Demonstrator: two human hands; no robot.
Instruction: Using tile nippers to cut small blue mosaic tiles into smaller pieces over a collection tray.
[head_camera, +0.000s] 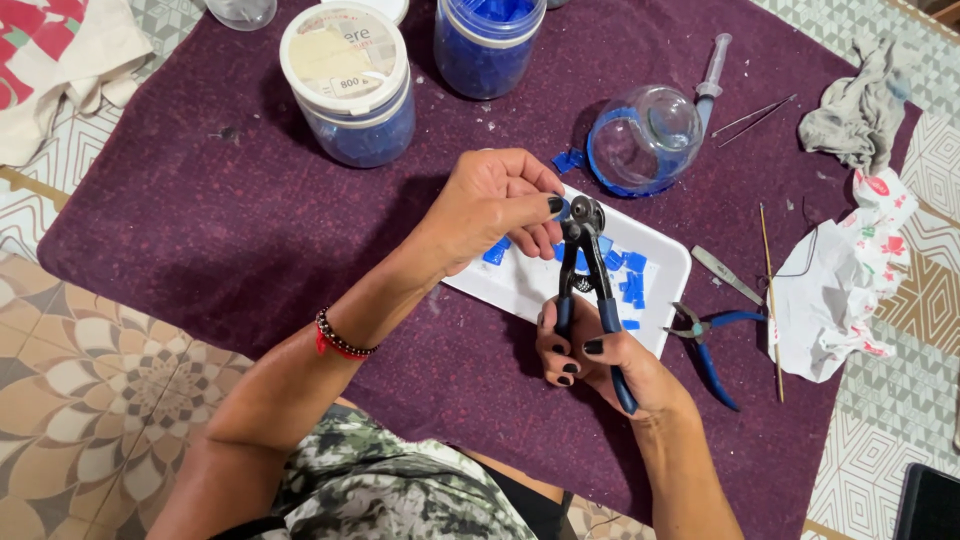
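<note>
My right hand (590, 358) grips the blue handles of a pair of wheeled nippers (588, 262), jaws pointing away from me. My left hand (497, 205) pinches a small blue tile piece (564, 208) at the nipper jaws. Both hands hover over a white foam tray (665, 262) that holds several small blue tile pieces (629, 278). The tray lies on a dark purple cloth (230, 230).
Two jars of blue tile stand at the back: one with a white lid (348, 80), one open (487, 42). A round glass bowl with a blue band (645, 138) lies beside a syringe (713, 70). Blue-handled pliers (708, 340), tweezers (752, 118), a stick, a grey rag (858, 105) and crumpled paper (840, 285) lie right.
</note>
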